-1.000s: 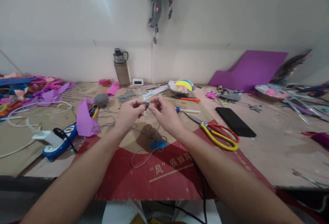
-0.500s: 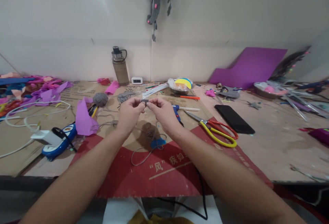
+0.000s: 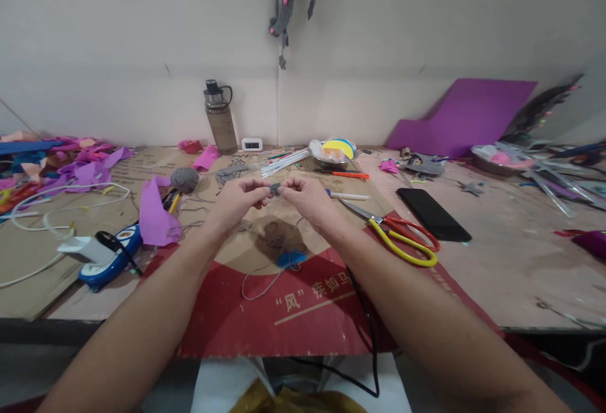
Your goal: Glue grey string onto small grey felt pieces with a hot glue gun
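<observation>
My left hand point(image 3: 244, 197) and my right hand point(image 3: 303, 198) meet over the middle of the table. Between their fingertips they pinch a small grey felt piece point(image 3: 274, 189), whose exact shape is too small to make out. Below them, loose grey yarn point(image 3: 265, 287) trails across the cardboard beside a blue scrap point(image 3: 291, 258). A ball of grey yarn point(image 3: 184, 180) lies left of my left hand. Just past my right hand shows the white stick point(image 3: 350, 196) of a glue gun, whose body my hand mostly hides.
Scissors point(image 3: 402, 236) with red and yellow handles lie right of my right forearm, near a black phone point(image 3: 433, 214). A blue power strip point(image 3: 113, 255) with a white plug sits at left. At the back stand a bottle point(image 3: 220, 125) and a small clock point(image 3: 252, 144).
The grey felt piece has shifted slightly right and turned between my fingers, showing more of itself. My right hand now covers the blue glue gun body. The whole view has tilted slightly down.
</observation>
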`<act>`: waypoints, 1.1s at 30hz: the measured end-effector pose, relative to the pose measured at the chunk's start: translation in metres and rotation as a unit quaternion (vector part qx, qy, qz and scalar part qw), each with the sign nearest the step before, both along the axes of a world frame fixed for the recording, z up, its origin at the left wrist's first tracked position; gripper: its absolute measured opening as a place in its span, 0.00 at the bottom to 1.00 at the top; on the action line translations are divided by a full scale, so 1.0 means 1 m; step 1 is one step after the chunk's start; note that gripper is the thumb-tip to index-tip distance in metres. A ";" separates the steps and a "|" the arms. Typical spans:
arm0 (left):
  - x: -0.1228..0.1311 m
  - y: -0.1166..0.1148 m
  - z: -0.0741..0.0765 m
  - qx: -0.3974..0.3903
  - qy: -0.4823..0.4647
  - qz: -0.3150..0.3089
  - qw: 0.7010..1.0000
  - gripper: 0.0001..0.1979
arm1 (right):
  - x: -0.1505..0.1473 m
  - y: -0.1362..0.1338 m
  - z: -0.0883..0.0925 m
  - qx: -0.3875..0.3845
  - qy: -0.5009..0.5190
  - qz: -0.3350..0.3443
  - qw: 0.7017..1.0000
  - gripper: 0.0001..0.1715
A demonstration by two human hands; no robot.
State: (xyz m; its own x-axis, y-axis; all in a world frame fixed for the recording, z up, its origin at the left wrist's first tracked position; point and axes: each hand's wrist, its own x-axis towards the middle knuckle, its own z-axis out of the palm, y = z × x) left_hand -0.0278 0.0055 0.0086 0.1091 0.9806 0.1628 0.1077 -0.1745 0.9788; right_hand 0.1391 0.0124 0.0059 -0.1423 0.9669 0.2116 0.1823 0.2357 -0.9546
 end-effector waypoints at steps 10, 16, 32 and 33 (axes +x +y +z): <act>0.003 -0.003 0.000 0.016 0.052 0.024 0.998 0.05 | -0.001 -0.005 0.001 0.040 -0.036 0.028 0.998 0.08; 0.005 0.001 -0.003 0.039 0.008 0.070 0.997 0.07 | -0.006 -0.010 -0.001 0.028 0.012 0.034 0.999 0.07; 0.010 -0.005 0.000 -0.066 -0.140 -0.016 0.988 0.08 | -0.007 -0.002 -0.007 0.004 0.067 -0.022 0.997 0.10; 0.008 -0.004 0.001 -0.074 -0.147 -0.023 0.986 0.09 | -0.007 -0.002 -0.007 0.002 0.063 -0.024 0.998 0.10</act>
State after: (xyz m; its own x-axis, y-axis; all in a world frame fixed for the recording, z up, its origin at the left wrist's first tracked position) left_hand -0.0197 0.0011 0.0093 0.1238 0.9911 0.0488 -0.1892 -0.0247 0.9816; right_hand 0.1322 0.0108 -0.0008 -0.0684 0.9709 0.2297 0.0725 0.2344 -0.9694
